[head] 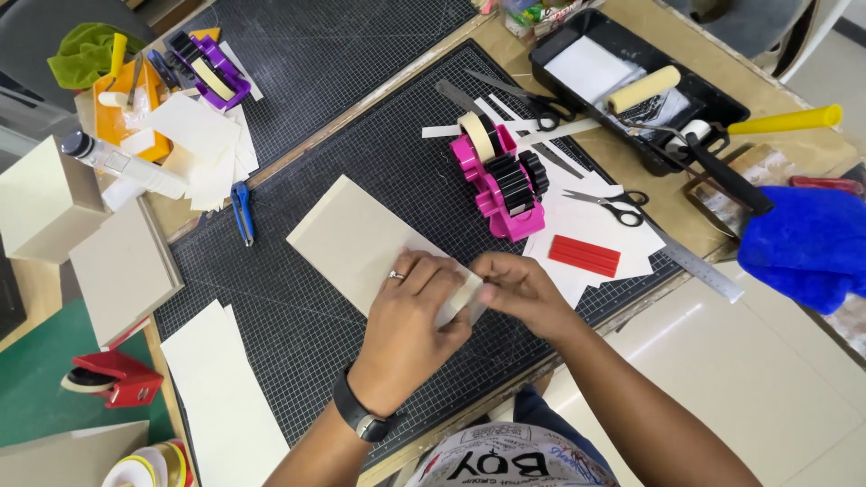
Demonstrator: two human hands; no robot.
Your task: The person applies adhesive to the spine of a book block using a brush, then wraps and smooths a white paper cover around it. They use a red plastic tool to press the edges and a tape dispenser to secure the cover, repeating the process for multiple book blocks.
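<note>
The left hand (408,316) lies flat on the near end of a beige board (361,239), fingers spread and pressing down, a ring on 1 finger and a dark band at the wrist; its grip is released, palm down, not closed on anything. The right hand (519,289) meets it at the board's near right corner, thumb and fingertips in a pinching grip on that edge, where a short flap turns up. The board rests at a slant on the black gridded cutting mat (298,316) covering the worktop, its far end pointing away to the left.

Just beyond the hands stands a pink tape dispenser (505,185) with a cream roll on top. To its right lie white paper sheets with a red block (585,255), black-handled scissors (613,206) and a steel ruler (695,261). Farther off sits a black paint tray (577,41) holding a roller with a yellow handle. A blue cloth (807,243) lies at the right edge. A cream sheet (216,397) lies near left, beside a red dispenser (113,377).
</note>
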